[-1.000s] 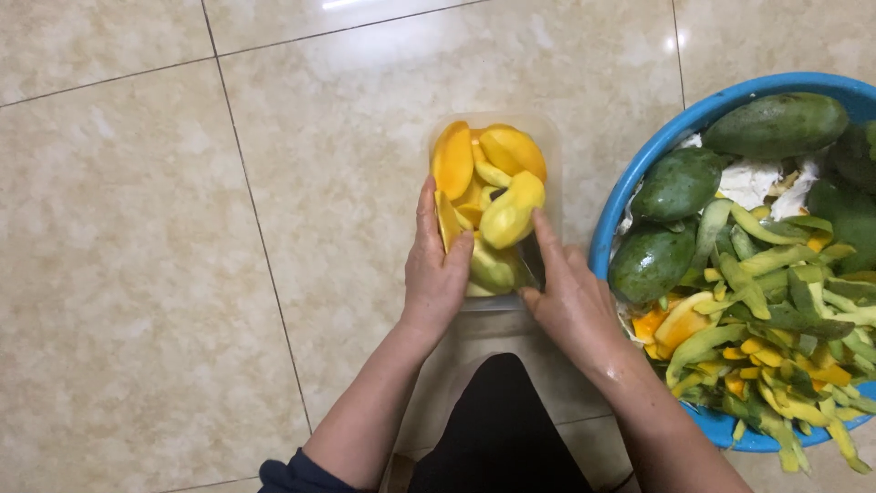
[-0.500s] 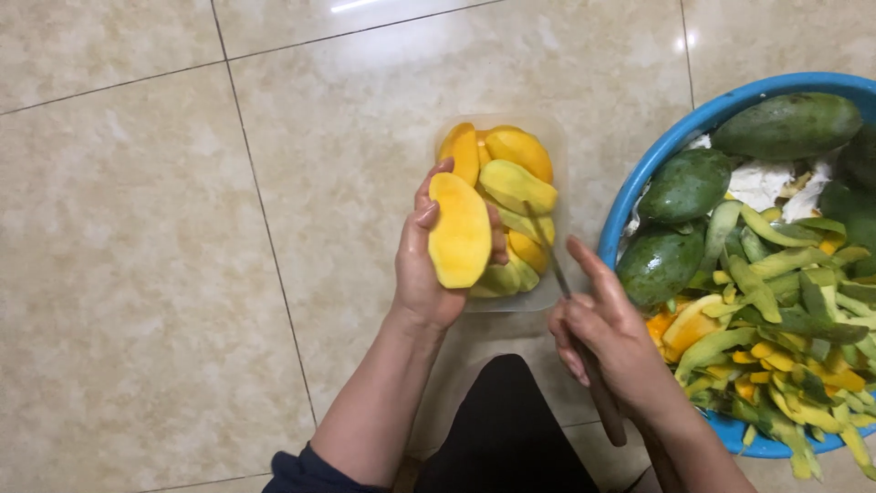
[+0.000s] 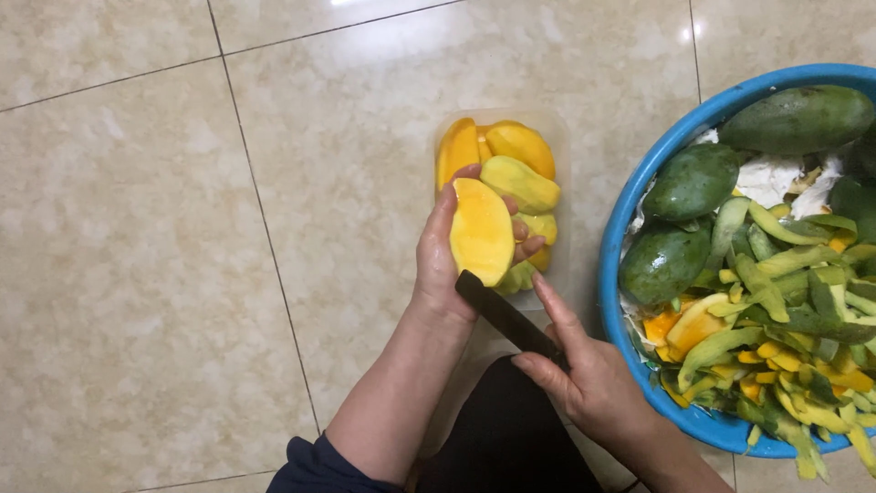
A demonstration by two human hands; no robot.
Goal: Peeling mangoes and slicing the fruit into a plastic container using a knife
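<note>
Glossy beige floor tiles [image 3: 137,228], clear plastic tray [image 3: 558,183], smooth blue plastic basin [image 3: 630,196], matt green mango skins [image 3: 693,181].

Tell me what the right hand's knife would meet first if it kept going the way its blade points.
Most likely the mango half cupped in the left hand: the knife in the right hand points up-left with its tip at the slice's lower edge. Depth is unclear, so it could meet the left palm instead.

We see a peeled yellow mango half [image 3: 481,232], cut face up, above a clear tray, and a dark knife [image 3: 505,315] lying slantwise just below it.
</note>
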